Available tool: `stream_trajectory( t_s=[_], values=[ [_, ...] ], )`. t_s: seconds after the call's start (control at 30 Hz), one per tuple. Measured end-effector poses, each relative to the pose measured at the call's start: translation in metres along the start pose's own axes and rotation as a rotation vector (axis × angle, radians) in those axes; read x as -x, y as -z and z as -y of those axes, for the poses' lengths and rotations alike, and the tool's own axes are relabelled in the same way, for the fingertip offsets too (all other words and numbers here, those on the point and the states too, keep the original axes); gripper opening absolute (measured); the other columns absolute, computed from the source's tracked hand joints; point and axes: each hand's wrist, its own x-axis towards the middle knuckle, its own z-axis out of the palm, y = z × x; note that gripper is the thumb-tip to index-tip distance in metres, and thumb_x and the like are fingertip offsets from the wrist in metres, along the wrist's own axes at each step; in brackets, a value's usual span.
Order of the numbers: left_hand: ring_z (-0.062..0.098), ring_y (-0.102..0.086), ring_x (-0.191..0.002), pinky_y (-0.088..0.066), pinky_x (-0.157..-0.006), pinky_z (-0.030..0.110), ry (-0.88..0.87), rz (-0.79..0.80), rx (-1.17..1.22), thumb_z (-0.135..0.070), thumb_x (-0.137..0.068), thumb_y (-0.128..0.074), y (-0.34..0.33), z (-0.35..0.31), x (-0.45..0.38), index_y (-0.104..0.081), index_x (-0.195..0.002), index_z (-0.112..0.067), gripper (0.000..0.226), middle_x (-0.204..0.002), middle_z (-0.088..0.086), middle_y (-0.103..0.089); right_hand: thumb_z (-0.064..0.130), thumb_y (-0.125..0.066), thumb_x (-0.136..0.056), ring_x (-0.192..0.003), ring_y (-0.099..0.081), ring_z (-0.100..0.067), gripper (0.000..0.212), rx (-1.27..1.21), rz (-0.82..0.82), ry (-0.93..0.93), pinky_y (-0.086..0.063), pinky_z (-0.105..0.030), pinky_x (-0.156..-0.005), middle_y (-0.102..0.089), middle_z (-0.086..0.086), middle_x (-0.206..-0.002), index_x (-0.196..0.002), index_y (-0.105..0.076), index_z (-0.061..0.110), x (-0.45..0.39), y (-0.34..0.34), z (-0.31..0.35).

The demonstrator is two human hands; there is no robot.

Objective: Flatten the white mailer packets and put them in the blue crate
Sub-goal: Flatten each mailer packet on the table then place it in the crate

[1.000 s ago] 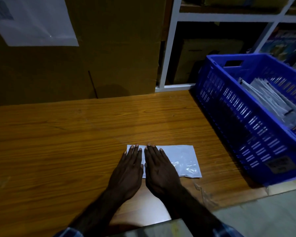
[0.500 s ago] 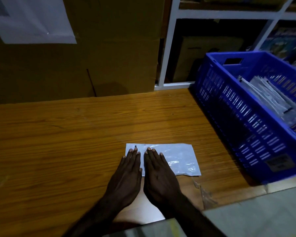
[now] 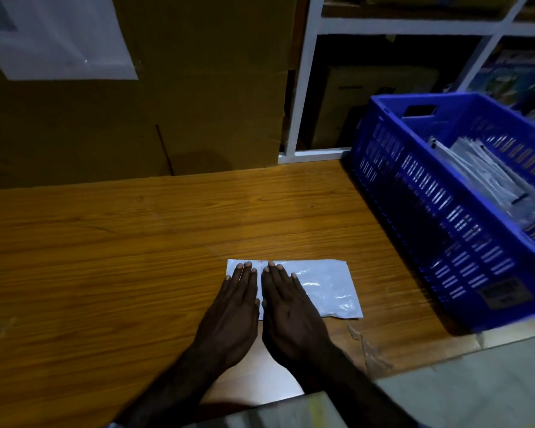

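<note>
Both flat palms, left hand [image 3: 233,310] and right hand [image 3: 286,310], hide the left part of the mailer [image 3: 322,288], fingers straight, on the wooden table [image 3: 105,257]; the crate [image 3: 445,217] is cut off at the right edge, the room dim.

This looks like a stockroom or packing station in a small warehouse or shop back room, though the dim light leaves some doubt. Both hands [image 3: 235,316] press flat on a white mailer packet [image 3: 322,288] at a wood-grain worktable [image 3: 105,257]. Up and to the right of the hands, a blue crate [image 3: 430,211] with slotted walls holds a leaning stack of similar packets [image 3: 488,180]. Beyond the hands, large cardboard cartons [image 3: 198,88] stand against the table's far edge, one bearing a pale sheet [image 3: 59,35]. Behind the crate, white-framed shelving [image 3: 303,88] stores another carton [image 3: 368,97] and colourful printed packs [image 3: 516,75].
</note>
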Motion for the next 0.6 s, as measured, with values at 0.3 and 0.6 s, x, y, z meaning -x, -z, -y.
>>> stream_trajectory(
  t_s=[0.3, 0.6],
  values=[
    [0.018, -0.017, -0.146, -0.011, -0.115, 0.033, -0.045, 0.037, 0.015, -0.025, -0.098, -0.028, -0.014, 0.000, -0.023, -0.036, -0.147, -0.002, 0.055, -0.155, 0.013, -0.032, 0.020, -0.029, -0.101, -0.147, -0.026, -0.035, 0.053, 0.057, 0.015, -0.011, -0.027, -0.049, -0.117, -0.032, -0.025, -0.155, -0.145, -0.038, -0.008, -0.011, -0.007, -0.019],
    [0.018, -0.020, -0.145, -0.017, -0.113, 0.035, -0.056, 0.029, 0.002, -0.027, -0.101, -0.023, -0.013, 0.001, -0.021, -0.037, -0.146, -0.002, 0.054, -0.153, 0.014, -0.035, 0.018, -0.035, -0.102, -0.147, -0.026, -0.034, 0.050, 0.030, 0.002, -0.003, -0.031, -0.050, -0.115, -0.033, -0.025, -0.154, -0.144, -0.039, -0.008, -0.011, -0.005, -0.020]
  ],
)
